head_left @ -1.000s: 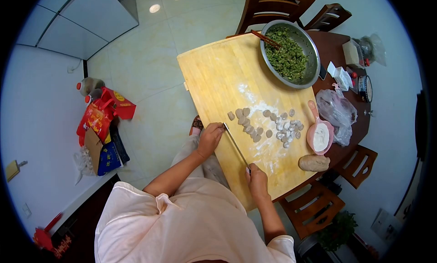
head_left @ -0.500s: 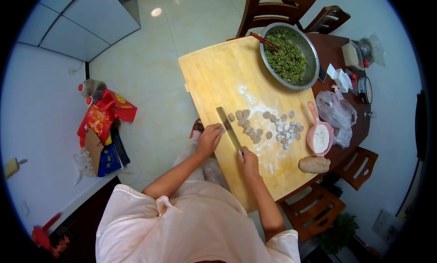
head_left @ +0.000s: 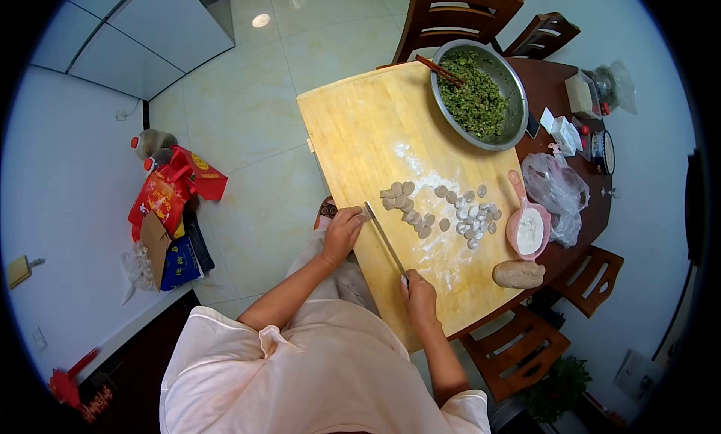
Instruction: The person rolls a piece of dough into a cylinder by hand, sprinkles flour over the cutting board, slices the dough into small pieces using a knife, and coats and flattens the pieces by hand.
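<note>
My right hand (head_left: 420,297) is wrapped round the handle of a kitchen knife (head_left: 386,238). The blade is seen almost edge-on, its tip beside the fingers of my left hand (head_left: 342,235). Those fingers are closed on the end of a dough roll (head_left: 364,215), most of which they hide, near the edge of the floured wooden board (head_left: 353,141). Just past the knife tip lies a group of small cut dough pieces (head_left: 405,204). Farther right, more pieces (head_left: 475,220) are dusted white with flour.
A metal bowl (head_left: 517,126) of chopped green filling, with chopsticks (head_left: 440,70), stands at the board's far corner. A pink scoop of flour (head_left: 529,229) and a dough lump (head_left: 518,274) are at the right. A plastic bag (head_left: 554,190) lies on the dark table. Wooden chairs (head_left: 518,347) stand around.
The knife has turned from showing its flat side to nearly edge-on, and its tip has dropped nearer my left fingers. Another cut piece now sits with the near group.
</note>
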Available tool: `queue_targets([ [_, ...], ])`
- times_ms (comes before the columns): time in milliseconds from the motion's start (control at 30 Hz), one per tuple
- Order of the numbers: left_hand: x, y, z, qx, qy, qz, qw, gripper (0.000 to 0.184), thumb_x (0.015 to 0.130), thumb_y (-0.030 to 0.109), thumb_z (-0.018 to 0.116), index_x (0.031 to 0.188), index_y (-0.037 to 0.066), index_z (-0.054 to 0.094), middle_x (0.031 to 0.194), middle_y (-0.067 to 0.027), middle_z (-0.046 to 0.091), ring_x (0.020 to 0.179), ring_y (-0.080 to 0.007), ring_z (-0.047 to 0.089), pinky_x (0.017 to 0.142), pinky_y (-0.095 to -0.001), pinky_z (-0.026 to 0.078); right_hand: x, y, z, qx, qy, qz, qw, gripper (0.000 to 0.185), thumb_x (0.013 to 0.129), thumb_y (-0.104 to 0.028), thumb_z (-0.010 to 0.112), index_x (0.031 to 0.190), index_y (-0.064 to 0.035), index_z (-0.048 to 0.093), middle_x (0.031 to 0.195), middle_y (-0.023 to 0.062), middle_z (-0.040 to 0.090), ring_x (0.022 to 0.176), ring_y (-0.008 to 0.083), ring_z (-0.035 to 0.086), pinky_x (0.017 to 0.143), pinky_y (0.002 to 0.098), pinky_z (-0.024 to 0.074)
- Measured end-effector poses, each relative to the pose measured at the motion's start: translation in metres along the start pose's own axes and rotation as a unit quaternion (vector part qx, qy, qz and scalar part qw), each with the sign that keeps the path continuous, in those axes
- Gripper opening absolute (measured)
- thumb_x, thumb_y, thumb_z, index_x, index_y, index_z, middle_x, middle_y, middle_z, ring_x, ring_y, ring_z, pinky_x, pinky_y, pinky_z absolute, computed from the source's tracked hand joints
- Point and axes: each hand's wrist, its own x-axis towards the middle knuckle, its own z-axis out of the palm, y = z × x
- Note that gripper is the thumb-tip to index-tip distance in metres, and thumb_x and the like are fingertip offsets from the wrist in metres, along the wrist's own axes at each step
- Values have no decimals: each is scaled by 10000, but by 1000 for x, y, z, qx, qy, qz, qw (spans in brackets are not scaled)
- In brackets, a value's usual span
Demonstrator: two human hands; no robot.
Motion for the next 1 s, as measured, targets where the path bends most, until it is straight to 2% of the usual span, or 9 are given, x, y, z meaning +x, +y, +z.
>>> queue_targets([
  [367,3,3,-2,-5,-21,-9,1000,171,797,-32,682,965,-11,668,1077,-147,655,986,-342,614,859,-402,505,0,-3,6,-50,-7,-3,999,144,937,-155,602,918,-15,571,846,241,661,734,432,653,644,517,513],
  [567,-1,-8,5,-12,-14,-26,999,195,775,-28,705,965,-16,663,1077,-165,659,985,-341,617,857,-403,512,41,4,45,-37,3,-14,999,132,927,-145,600,926,-15,578,821,229,666,736,425,655,662,511,517],
  [667,-1,-6,0,-15,-24,-13,1000,188,768,-26,716,941,-22,641,1072,-176,662,968,-348,624,852,-404,520,53,-1,44,16,22,-18,999,126,912,-133,611,917,-11,579,792,242,655,741,435,648,662,504,505],
  [800,-1,-4,0,-38,16,-66,997,179,777,-26,718,925,-21,617,1073,-173,649,972,-353,624,853,-402,523,47,14,33,91,42,7,995,122,884,-110,630,910,-4,575,768,274,627,749,456,632,648,501,476],
  [1000,-2,-7,1,-45,41,-65,996,174,788,-44,715,922,-7,611,1031,-154,629,951,-343,620,826,-395,516,22,-8,0,52,11,9,999,111,901,-106,619,916,-2,582,794,273,635,753,455,633,654,504,484],
])
